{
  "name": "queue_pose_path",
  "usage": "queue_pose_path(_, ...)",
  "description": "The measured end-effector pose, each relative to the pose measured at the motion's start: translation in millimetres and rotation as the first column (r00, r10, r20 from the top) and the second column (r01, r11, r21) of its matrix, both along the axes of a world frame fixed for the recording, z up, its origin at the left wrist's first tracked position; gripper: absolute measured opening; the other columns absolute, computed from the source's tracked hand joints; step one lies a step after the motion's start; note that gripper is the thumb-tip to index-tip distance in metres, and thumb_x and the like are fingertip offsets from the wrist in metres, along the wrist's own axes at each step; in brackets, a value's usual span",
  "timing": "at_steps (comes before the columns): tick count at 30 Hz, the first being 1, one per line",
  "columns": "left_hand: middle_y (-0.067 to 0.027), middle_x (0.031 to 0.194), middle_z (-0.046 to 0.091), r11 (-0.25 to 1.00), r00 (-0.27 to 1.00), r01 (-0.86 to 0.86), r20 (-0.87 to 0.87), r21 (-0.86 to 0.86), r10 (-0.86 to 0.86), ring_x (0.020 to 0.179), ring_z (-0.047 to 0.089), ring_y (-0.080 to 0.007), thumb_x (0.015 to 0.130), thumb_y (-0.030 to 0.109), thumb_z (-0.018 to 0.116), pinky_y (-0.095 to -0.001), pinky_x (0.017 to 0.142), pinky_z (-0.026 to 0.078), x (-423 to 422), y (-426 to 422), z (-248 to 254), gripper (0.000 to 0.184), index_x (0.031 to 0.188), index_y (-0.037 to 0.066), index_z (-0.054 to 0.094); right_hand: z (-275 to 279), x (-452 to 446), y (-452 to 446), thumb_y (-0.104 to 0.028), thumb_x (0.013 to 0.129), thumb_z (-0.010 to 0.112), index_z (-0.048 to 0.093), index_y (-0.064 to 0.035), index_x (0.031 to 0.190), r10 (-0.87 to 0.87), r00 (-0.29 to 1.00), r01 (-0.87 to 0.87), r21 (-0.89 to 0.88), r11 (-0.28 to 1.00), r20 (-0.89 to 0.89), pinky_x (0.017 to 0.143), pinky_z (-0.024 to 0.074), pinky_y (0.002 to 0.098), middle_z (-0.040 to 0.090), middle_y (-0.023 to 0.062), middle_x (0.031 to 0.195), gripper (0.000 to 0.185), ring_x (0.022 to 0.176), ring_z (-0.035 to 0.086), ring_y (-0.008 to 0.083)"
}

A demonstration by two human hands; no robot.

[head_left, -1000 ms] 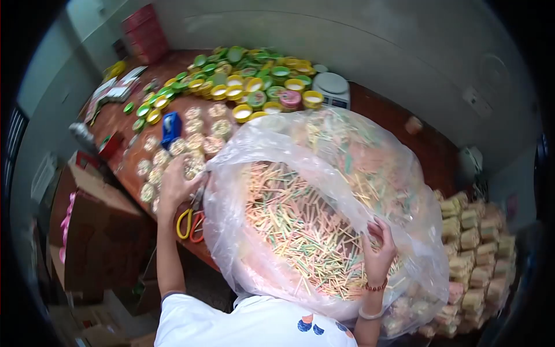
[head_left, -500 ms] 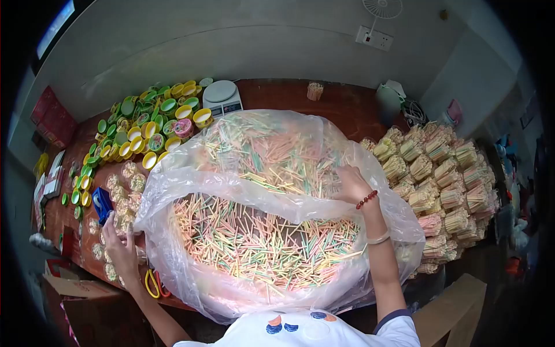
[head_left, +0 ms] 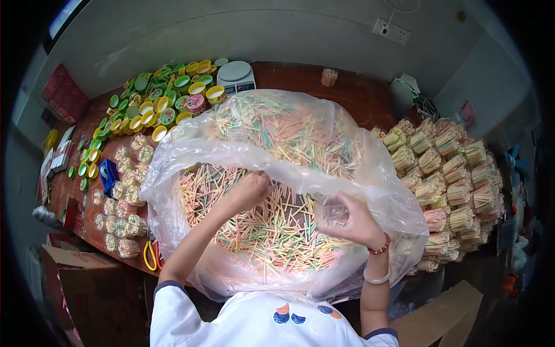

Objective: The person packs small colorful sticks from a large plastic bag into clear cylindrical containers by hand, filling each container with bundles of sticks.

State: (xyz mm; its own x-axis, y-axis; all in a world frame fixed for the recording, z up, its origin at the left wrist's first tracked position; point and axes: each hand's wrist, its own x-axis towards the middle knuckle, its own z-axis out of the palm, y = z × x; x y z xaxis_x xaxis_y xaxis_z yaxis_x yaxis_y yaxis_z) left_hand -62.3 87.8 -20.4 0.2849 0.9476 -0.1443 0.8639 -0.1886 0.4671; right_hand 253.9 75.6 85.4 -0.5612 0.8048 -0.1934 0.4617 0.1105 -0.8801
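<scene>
A large clear plastic bag (head_left: 231, 151) lies open on the table, full of short pastel sticks (head_left: 283, 243) in pink, yellow and green. Inside its mouth, my left hand (head_left: 252, 189) is closed over the sticks at the upper middle; whatever is in its fingers is hidden. My right hand (head_left: 354, 221), with a red bead bracelet and a pale bangle at the wrist, curls round a small clear cup (head_left: 334, 214) above the right part of the sticks.
Bundles of sticks (head_left: 124, 225) stand left of the bag, beside a blue tape dispenser (head_left: 108, 178) and yellow-handled scissors (head_left: 151, 255). Behind are green and yellow lids (head_left: 147, 118) and a white scale (head_left: 236, 74). More bundles (head_left: 457, 179) are piled at right. A cardboard box (head_left: 104, 295) sits lower left.
My left hand has moved from the bundles on the left into the bag. My right hand has come down from the bag's far side, and the clear cup now shows in it.
</scene>
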Motion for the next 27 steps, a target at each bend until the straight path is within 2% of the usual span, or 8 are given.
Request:
queue_pose_path(2, -0.0275, 0.15, 0.046, 0.959, 0.995, -0.031, 0.104, 0.283, 0.001, 0.135, 0.05, -0.0474, 0.103, 0.025, 0.06, -0.0493, 0.113, 0.045, -1, 16, -4, 0.056, 0.153, 0.007, 0.04, -36, 3, -6, -0.026, 0.074, 0.089, 0.06, 0.0026, 0.125, 0.11, 0.977, -0.13, 0.098, 0.987, 0.184, 0.102, 0.0516, 0.0407, 0.066, 0.0225, 0.121, 0.065, 0.113, 0.066, 0.035)
queue_pose_path(6, -0.0242, 0.156, 0.039, 0.821, 0.964, -0.231, 0.234, 0.522, 0.123, 0.136, 0.051, -0.0421, 0.101, 0.017, 0.062, -0.0479, 0.115, 0.044, 14, 21, 29, 0.065, 0.158, 0.012, 0.031, -91, 11, 9, -0.023, 0.072, 0.086, 0.049, 0.006, 0.14, -0.373, 0.902, 0.175, 0.605, 0.777, 0.218, 0.11, 0.0448, 0.0473, 0.057, 0.0282, 0.137, 0.083, 0.125, 0.055, 0.0442)
queue_pose_path(12, -0.019, 0.12, 0.054, 0.946, 0.93, 0.131, 0.293, 0.296, -0.22, 0.112, 0.059, -0.036, 0.093, 0.01, 0.07, -0.0432, 0.094, 0.052, 56, -11, 11, 0.033, 0.122, 0.005, 0.055, -34, 10, 48, -0.011, 0.073, 0.082, 0.043, 0.0033, 0.147, -0.585, 0.806, 0.417, 0.787, 0.455, -0.089, 0.116, 0.0403, 0.0483, 0.052, 0.0249, 0.146, 0.084, 0.136, 0.048, 0.0446)
queue_pose_path(15, -0.0161, 0.126, 0.052, 0.878, 0.795, 0.408, 0.375, 0.249, -0.476, 0.113, 0.058, -0.0396, 0.09, 0.006, 0.068, -0.0473, 0.1, 0.051, 93, -19, 7, 0.039, 0.126, 0.007, 0.053, -17, 11, 56, -0.01, 0.074, 0.082, 0.042, 0.0027, 0.146, -0.566, 0.809, 0.452, 0.786, 0.423, -0.161, 0.113, 0.0424, 0.0478, 0.053, 0.0263, 0.142, 0.083, 0.133, 0.051, 0.0439)
queue_pose_path(16, -0.0196, 0.139, 0.049, 0.864, 0.795, 0.493, 0.353, 0.099, -0.494, 0.132, 0.05, -0.041, 0.082, 0.008, 0.072, -0.0465, 0.114, 0.044, 103, -18, 9, 0.065, 0.142, 0.006, 0.048, -15, 10, 57, -0.01, 0.074, 0.082, 0.042, 0.0027, 0.146, -0.573, 0.805, 0.452, 0.786, 0.421, -0.156, 0.113, 0.0424, 0.0478, 0.053, 0.0263, 0.142, 0.083, 0.133, 0.051, 0.0439)
queue_pose_path(19, -0.0148, 0.167, 0.029, 0.755, 0.768, 0.635, -0.033, 0.161, -0.639, 0.158, 0.02, -0.0322, 0.074, 0.016, 0.077, -0.0477, 0.129, 0.026, 112, 3, 12, 0.108, 0.165, 0.015, 0.02, -9, 15, 55, -0.011, 0.075, 0.083, 0.042, 0.0016, 0.144, -0.586, 0.785, 0.522, 0.725, 0.449, -0.202, 0.108, 0.0463, 0.047, 0.056, 0.0272, 0.134, 0.082, 0.128, 0.055, 0.0418)
queue_pose_path(21, -0.0143, 0.17, 0.023, 0.71, 0.733, 0.68, -0.213, 0.186, -0.646, 0.158, 0.018, -0.0325, 0.071, 0.015, 0.078, -0.0488, 0.129, 0.025, 113, 31, 7, 0.114, 0.167, 0.018, 0.017, -5, 21, 47, -0.011, 0.075, 0.084, 0.043, 0.0009, 0.138, -0.58, 0.788, 0.547, 0.668, 0.505, -0.206, 0.101, 0.0506, 0.0456, 0.058, 0.026, 0.127, 0.076, 0.119, 0.062, 0.0381)
queue_pose_path(27, -0.0157, 0.165, 0.034, 0.623, 0.661, 0.741, -0.113, 0.25, -0.742, 0.151, 0.033, -0.0368, 0.059, 0.015, 0.082, -0.0468, 0.126, 0.026, 121, 120, -31, 0.116, 0.164, 0.02, 0.031, -11, 45, 22, -0.012, 0.074, 0.087, 0.047, -0.0015, 0.128, -0.625, 0.749, 0.638, 0.496, 0.589, -0.221, 0.095, 0.0538, 0.0418, 0.063, 0.0189, 0.118, 0.068, 0.109, 0.067, 0.0322)
